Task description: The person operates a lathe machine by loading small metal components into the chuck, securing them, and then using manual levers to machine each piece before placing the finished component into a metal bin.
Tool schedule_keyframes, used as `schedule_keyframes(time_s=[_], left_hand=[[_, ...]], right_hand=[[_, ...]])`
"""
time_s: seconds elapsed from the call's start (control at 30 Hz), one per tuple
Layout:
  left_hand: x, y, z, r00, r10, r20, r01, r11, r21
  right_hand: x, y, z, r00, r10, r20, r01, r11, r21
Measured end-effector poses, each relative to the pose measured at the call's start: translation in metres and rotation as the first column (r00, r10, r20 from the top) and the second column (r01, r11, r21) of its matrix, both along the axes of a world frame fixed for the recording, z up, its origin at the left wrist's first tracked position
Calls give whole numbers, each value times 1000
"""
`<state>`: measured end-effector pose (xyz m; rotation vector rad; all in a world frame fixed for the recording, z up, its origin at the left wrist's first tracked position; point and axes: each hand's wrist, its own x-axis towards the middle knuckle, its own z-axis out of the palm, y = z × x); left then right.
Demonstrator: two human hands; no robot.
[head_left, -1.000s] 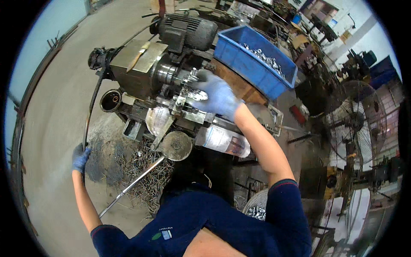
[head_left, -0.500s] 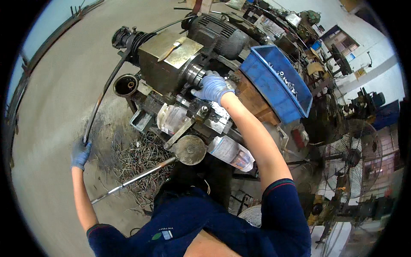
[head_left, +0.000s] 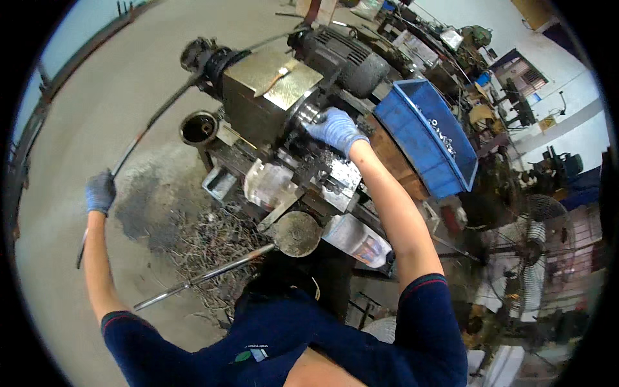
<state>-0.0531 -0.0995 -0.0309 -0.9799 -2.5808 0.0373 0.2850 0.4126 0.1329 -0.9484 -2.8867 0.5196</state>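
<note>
My left hand [head_left: 100,191], in a grey-blue glove, is wrapped round a long dark lever [head_left: 149,126] at the far left. That lever slants up to the back end of a small lathe-like machine [head_left: 255,103]. My right hand [head_left: 338,129], in a blue glove, is at the shiny round chuck [head_left: 305,117] on the machine's front. Its fingers curl at the chuck's face, and whatever lies between them is hidden. A brush [head_left: 274,80] lies on the metal top plate. Below the chuck sit a cut-open plastic bottle [head_left: 267,184] and a round metal disc [head_left: 296,233].
A blue bin [head_left: 422,142] of small metal parts stands on wood right of the machine. Metal shavings [head_left: 216,251] cover the floor at front left. A long metal handle [head_left: 206,276] sticks out towards me. A motor [head_left: 342,58] sits behind, a fan [head_left: 532,248] at right.
My left hand has moved left and up with the lever, whose end now shows below the hand. My right hand stays at the chuck. The whole view has shifted slightly.
</note>
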Motion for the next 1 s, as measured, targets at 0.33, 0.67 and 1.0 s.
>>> schedule_keyframes(time_s=[0.33,0.67,1.0], left_hand=[[16,33,33,979,135,153,-114,983,-141],[-74,2,-4,998,27,-52,-35,984,-174],[50,134,8,952,-305,31,140,524,840]], right_hand=[[157,13,42,834,148,-532,4,962,275],[466,12,-70,614,-733,-293,776,629,53],[479,-26,-102,512,-746,-425,770,618,-157]])
